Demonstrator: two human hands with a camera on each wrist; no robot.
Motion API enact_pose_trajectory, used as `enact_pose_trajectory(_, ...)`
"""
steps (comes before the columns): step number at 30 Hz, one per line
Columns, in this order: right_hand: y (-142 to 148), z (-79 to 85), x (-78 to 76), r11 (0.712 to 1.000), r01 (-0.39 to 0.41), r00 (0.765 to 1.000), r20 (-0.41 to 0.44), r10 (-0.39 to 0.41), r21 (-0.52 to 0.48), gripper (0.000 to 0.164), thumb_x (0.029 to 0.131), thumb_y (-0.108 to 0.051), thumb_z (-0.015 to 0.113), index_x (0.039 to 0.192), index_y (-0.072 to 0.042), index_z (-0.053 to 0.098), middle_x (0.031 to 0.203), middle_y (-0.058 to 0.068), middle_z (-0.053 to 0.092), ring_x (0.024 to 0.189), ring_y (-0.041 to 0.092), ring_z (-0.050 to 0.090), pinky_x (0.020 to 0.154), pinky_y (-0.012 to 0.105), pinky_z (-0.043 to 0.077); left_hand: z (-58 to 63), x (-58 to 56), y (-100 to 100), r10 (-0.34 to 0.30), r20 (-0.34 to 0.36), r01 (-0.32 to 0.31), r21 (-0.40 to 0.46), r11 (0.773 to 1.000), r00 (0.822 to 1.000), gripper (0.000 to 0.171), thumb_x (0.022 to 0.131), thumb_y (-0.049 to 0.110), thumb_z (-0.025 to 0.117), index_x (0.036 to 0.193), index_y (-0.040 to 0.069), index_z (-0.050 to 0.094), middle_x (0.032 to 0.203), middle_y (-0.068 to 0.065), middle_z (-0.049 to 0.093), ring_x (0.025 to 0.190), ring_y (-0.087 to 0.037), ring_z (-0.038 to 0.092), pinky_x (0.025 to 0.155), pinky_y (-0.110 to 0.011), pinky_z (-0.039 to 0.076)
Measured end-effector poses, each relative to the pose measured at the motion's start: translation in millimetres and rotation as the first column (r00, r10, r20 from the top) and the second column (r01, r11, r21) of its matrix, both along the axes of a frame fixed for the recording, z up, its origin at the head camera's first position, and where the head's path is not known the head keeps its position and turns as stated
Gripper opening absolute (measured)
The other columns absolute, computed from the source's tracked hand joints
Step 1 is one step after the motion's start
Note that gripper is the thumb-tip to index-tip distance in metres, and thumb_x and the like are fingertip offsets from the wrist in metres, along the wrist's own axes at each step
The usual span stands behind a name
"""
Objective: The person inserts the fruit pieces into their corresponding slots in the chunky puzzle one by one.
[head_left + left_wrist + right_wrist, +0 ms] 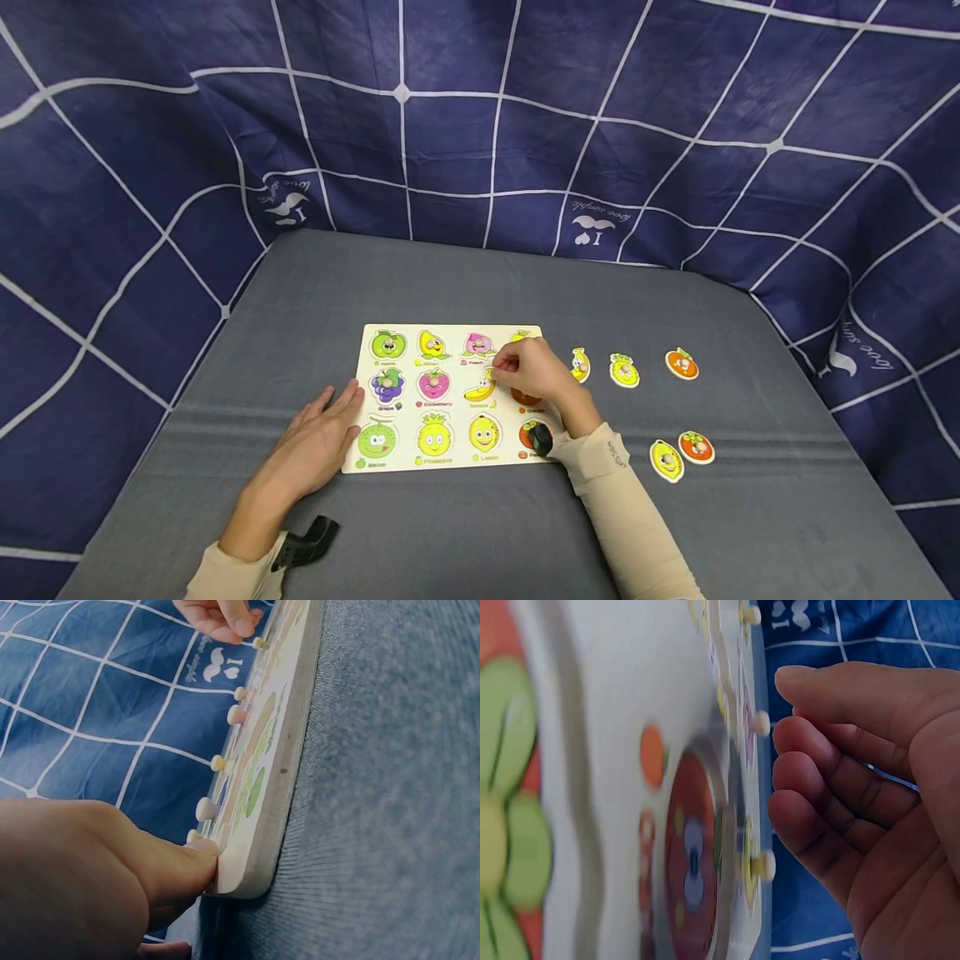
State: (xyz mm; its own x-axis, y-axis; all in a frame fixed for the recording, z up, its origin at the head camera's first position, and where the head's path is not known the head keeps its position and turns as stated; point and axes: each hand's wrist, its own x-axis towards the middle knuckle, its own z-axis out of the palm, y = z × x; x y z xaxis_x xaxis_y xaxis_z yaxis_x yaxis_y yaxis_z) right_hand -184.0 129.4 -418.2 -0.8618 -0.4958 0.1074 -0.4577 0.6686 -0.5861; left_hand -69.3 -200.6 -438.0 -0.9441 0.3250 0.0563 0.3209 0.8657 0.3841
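A pale fruit puzzle board (408, 461) lies flat on the grey surface. My left hand (318, 442) rests along its left edge, fingers extended; the thumb (184, 862) touches the rim in the left wrist view. My right hand (532, 368) hovers over the board's right part, beside the banana picture (480, 390) and below the peach piece (477, 344). Its fingers are loosely bent, with a gap between thumb (840, 686) and index finger and nothing held. Knobs stand up from the apple piece (388, 344), grape piece (387, 386) and strawberry piece (434, 384). The right hand partly hides the orange picture (527, 398).
Right of the board lie loose pieces: a banana piece (580, 365), a pineapple piece (624, 371), an orange piece (682, 364), a lemon piece (666, 461) and a red-orange fruit piece (697, 447) touching or close to the lemon. A blue curtain (450, 142) hangs behind.
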Motion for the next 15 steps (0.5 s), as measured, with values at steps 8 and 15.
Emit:
enact_pose_trajectory(8,19.4,-1.2,0.5,0.998,0.061,0.997,0.039,-0.061,-0.003,0.003,0.083,-0.009,0.077,0.083,-0.007,0.075,0.068,-0.007,0.063,0.060,0.007,0.055,0.057,0.023,0.048,-0.6,0.6,0.0,-0.002,-0.007,0.002,-0.001,1.000,1.000,0.051,0.096,0.006,0.059,0.143,-0.009,0.045,0.150,-0.026,0.040,0.134,-0.056,0.034,0.103,-0.069,0.029)
enact_pose_trajectory(15,34.3,-3.8,-0.2,0.996,0.086,0.996,0.016,-0.086,-0.001,0.005,0.081,-0.008,0.079,0.079,-0.008,0.074,0.065,-0.007,0.062,0.059,0.007,0.055,0.057,0.023,0.047,-1.4,0.7,-0.3,-0.005,-0.012,0.005,0.009,1.000,1.000,0.051,0.096,0.006,0.059,0.142,-0.010,0.046,0.149,-0.027,0.040,0.133,-0.056,0.034,0.102,-0.070,0.029)
